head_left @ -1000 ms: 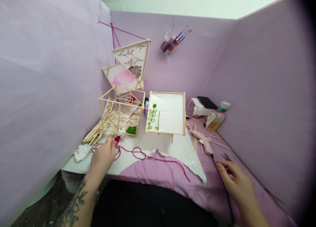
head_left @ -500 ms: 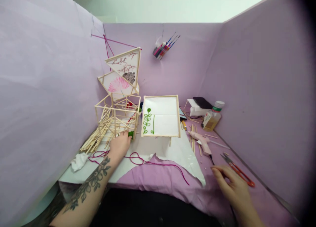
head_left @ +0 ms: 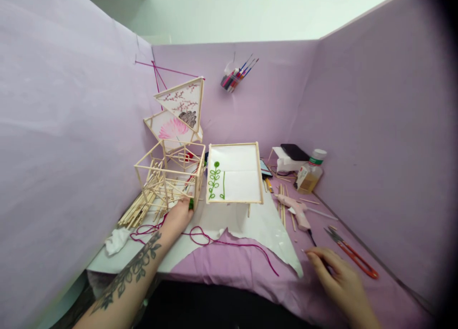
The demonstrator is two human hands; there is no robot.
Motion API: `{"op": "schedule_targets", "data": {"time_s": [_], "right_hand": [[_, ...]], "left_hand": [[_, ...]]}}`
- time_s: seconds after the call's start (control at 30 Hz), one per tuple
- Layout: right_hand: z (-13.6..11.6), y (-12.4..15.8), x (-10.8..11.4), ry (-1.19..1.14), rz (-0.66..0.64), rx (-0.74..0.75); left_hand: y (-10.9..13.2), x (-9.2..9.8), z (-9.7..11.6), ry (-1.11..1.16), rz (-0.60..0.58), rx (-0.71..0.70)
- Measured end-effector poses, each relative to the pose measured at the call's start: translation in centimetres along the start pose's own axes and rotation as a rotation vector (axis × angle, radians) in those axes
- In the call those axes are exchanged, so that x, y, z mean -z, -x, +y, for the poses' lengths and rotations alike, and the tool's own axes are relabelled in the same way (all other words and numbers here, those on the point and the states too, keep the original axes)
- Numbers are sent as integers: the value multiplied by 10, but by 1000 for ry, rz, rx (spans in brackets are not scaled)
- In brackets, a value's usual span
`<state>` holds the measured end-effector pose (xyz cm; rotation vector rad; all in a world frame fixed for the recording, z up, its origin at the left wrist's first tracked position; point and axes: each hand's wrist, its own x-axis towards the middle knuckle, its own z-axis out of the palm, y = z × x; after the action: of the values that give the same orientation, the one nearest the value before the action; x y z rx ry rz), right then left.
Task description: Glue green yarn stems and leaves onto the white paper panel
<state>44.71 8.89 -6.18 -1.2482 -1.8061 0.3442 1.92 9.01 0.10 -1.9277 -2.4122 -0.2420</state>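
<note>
My left hand (head_left: 179, 214) reaches to the front right corner of a wooden stick frame (head_left: 164, 167). Its fingers are closed on a small bundle of green cord (head_left: 191, 204), partly hidden by the hand. To its right stands a white panel (head_left: 239, 176) edged with sticks, bearing a looped green vine (head_left: 214, 181) and a separate upright green line. My right hand (head_left: 336, 276) hovers at the table's right side, thumb and forefinger pinched together; whatever they hold, if anything, is too small to make out. Beyond it lies a pink glue gun (head_left: 295, 210), with orange-handled scissors (head_left: 352, 255) to the right.
Loose sticks (head_left: 138, 210) are heaped on the left, beside a crumpled white tissue (head_left: 117, 241). Magenta cord (head_left: 236, 244) trails across the front. A bottle of yellowish liquid (head_left: 310, 174) stands back right. Painted triangular panels (head_left: 184, 102) and a brush cup (head_left: 232, 81) hang behind.
The view has tipped up slightly, so the scene sits lower. My left hand keeps hold of the green cord near the frame's corner. The right hand stays pinched in nearly the same spot.
</note>
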Motion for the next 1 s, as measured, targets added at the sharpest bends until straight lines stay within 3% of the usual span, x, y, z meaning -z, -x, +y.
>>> {"op": "schedule_targets", "data": {"time_s": [0.2, 0.4, 0.47, 0.57, 0.63, 0.7, 0.73, 0.83, 0.9, 1.0], "right_hand": [[-7, 1, -6, -20, -55, 18], [-8, 3, -12, -59, -111, 11], [-5, 3, -12, -61, -116, 10], [-3, 4, -10, -70, -104, 7], [-7, 6, -8, -88, -86, 4], [-21, 7, -8, -130, -69, -15], [-33, 6, -9, -167, -67, -28], [-84, 2, -17, -352, -129, -42], [-124, -5, -26, -503, -255, -13], [-171, -15, -42, -669, -408, 32]], "left_hand": [[5, 7, -5, 81, -2, -83], [-6, 13, -7, 116, 18, -109], [-6, 13, -10, 137, 23, -178], [6, 14, -17, 247, 65, -295], [20, 22, -20, 417, 125, -238], [38, 37, -17, 703, 156, -95], [46, 47, -13, 896, 105, -73], [68, 77, 5, 1270, -197, -122], [76, 89, 21, 1425, -279, -156], [81, 89, 45, 1519, -285, -148]]}}
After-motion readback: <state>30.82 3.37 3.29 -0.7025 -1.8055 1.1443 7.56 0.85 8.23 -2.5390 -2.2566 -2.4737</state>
